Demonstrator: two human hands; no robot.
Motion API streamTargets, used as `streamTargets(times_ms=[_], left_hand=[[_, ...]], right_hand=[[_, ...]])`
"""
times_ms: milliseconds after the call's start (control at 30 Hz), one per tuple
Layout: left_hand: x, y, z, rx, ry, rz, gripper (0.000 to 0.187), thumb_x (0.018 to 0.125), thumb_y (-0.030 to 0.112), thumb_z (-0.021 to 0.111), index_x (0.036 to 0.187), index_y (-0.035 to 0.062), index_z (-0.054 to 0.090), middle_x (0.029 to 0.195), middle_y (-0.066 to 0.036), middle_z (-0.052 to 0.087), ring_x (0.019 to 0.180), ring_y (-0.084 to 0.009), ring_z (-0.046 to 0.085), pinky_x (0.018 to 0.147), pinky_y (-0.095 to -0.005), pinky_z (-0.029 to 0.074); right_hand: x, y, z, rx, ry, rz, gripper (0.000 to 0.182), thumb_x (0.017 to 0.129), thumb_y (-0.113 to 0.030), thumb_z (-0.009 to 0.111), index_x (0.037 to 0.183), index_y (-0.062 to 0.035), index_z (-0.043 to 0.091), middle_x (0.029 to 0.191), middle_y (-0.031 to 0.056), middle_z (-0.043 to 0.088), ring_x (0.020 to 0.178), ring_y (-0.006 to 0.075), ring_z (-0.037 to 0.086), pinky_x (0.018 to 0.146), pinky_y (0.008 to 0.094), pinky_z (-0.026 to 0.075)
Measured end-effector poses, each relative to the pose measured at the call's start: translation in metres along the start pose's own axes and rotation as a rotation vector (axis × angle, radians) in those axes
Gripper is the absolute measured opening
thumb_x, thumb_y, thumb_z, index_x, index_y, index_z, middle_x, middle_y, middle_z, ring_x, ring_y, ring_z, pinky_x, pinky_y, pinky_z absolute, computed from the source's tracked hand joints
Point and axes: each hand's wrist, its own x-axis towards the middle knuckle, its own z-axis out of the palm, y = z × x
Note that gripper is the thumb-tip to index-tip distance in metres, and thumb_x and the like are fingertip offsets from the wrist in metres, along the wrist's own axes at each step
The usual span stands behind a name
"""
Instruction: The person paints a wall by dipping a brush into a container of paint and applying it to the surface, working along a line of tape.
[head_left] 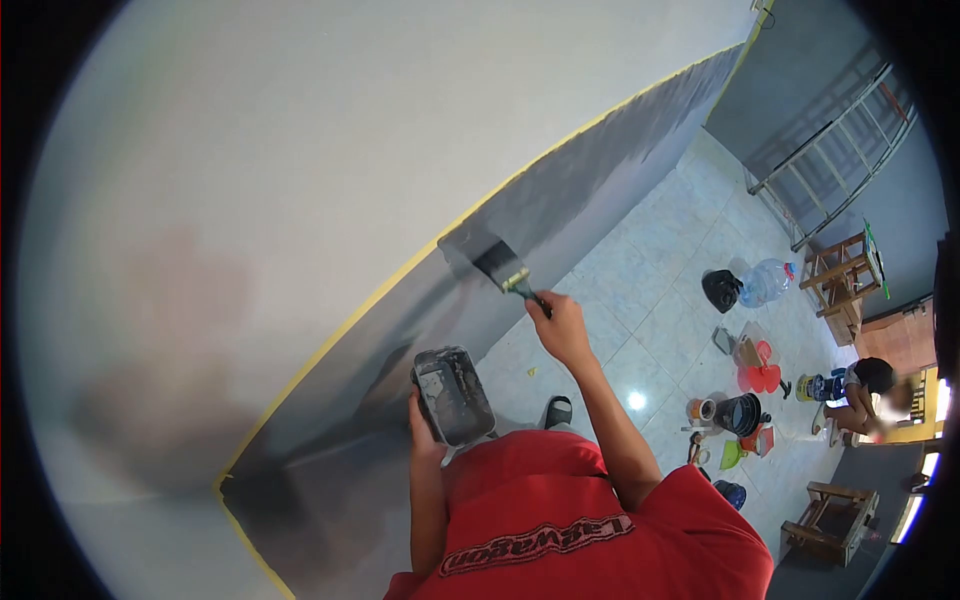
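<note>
My right hand [562, 328] is closed around the handle of a paintbrush [499, 262]. Its dark bristles meet the grey-painted lower band of the wall [590, 170], just below a strip of yellow masking tape [370, 297]. My left hand [424, 430] grips the side of a dark rectangular paint tray [453, 396], held in front of my red shirt. Grey paint coats the tray's inside and rim. Some of the left fingers are hidden behind the tray.
A ladder [835, 160] leans on the far wall near a wooden stool [843, 270]. On the tiled floor are a black bucket [738, 414], a clear water jug [768, 283], a black bag [721, 290] and red items. Another person [868, 395] crouches at the right.
</note>
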Motion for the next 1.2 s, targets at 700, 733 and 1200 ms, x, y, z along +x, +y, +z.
streamTargets(times_ms=[700,733,1200], left_hand=[[-0.014,0.018,0.001,0.031,-0.079,0.055,0.057,0.104,0.051,0.035,0.138,0.0096,0.053,0.133,-0.008,0.061,0.120,-0.0246,0.059,0.102,-0.0396,0.048],[-0.013,0.019,-0.003,0.022,-0.081,0.046,0.057,0.104,0.051,0.035,0.138,0.0097,0.053,0.133,-0.008,0.061,0.120,-0.0248,0.059,0.103,-0.0399,0.048],[-0.027,0.027,0.007,0.022,0.087,0.019,0.056,0.104,0.049,0.035,0.138,0.0081,0.052,0.132,-0.010,0.060,0.118,-0.0283,0.060,0.100,-0.0436,0.051]], right_hand=[[-0.013,0.064,0.057,-0.047,-0.098,0.073,0.024,0.087,-0.019,0.063,0.091,0.0031,0.071,0.074,0.0274,0.065,0.073,0.0455,0.065,0.068,0.0494,0.050],[-0.011,0.041,0.045,0.006,-0.042,0.056,0.024,0.087,-0.019,0.063,0.092,0.0031,0.070,0.074,0.0281,0.064,0.073,0.0464,0.064,0.068,0.0502,0.050],[-0.005,0.056,0.084,0.172,0.061,-0.008,0.023,0.089,-0.020,0.066,0.093,0.0021,0.070,0.070,0.0247,0.062,0.065,0.0401,0.063,0.061,0.0440,0.047]])
